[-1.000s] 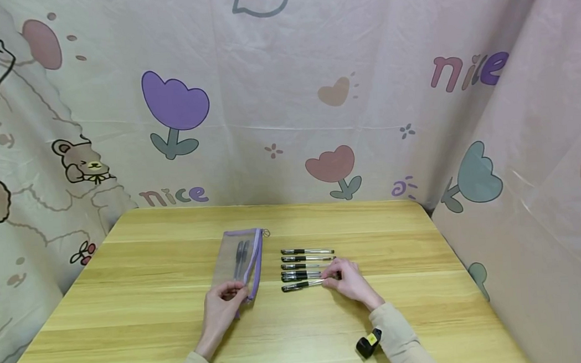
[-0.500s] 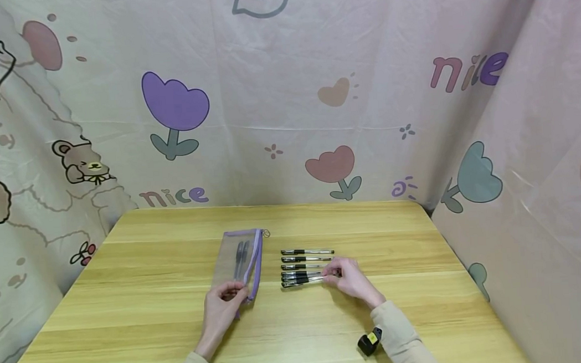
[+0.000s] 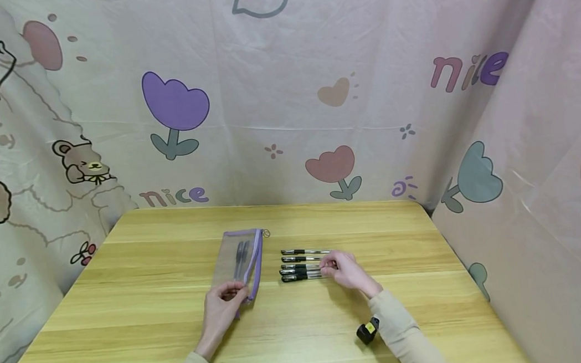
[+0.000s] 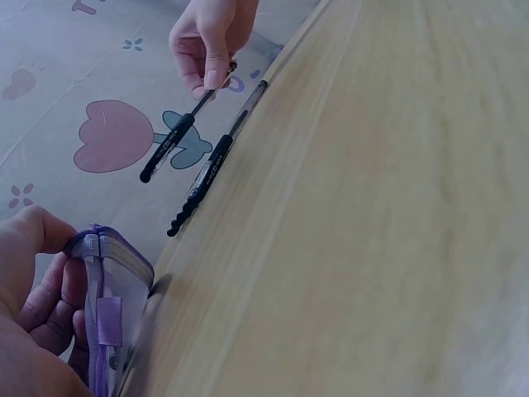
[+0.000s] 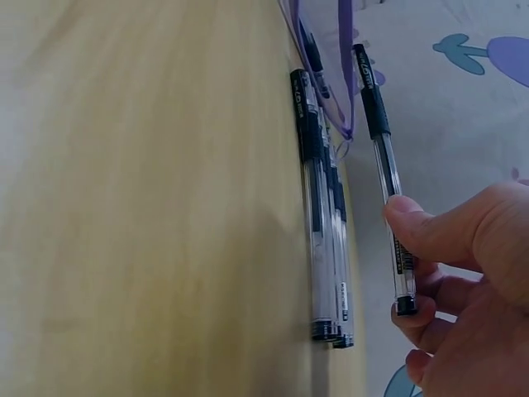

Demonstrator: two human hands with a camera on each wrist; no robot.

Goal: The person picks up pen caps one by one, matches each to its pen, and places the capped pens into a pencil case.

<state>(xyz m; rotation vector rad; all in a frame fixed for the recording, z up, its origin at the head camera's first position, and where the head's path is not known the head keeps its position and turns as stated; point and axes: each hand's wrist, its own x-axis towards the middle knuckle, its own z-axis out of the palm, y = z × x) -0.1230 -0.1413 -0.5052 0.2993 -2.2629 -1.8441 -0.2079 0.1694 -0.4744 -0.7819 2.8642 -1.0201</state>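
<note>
My right hand (image 3: 346,269) pinches a black-capped gel pen (image 5: 376,107) near its rear end, between thumb and fingers. In both wrist views this pen is raised above the table, and from the head it overlaps the row of similar pens (image 3: 301,277). Those pens lie side by side, caps to the left; my fingers hide some of their rear ends. My left hand (image 3: 223,310) pinches the near end of a see-through pencil pouch (image 3: 226,266) with purple trim. Its zipper (image 4: 101,331) is undone along the right side, and two dark pens (image 3: 242,256) show inside.
The wooden table (image 3: 128,302) ends in front of a printed curtain (image 3: 275,93), which also hangs along both sides. A small black device with a yellow label (image 3: 368,330) sits at the right wrist. A small ring (image 3: 266,233) hangs at the pouch's far corner.
My right hand has moved slightly away from the body, carrying its pen from the near side of the row to over it. The left hand and pouch have stayed put.
</note>
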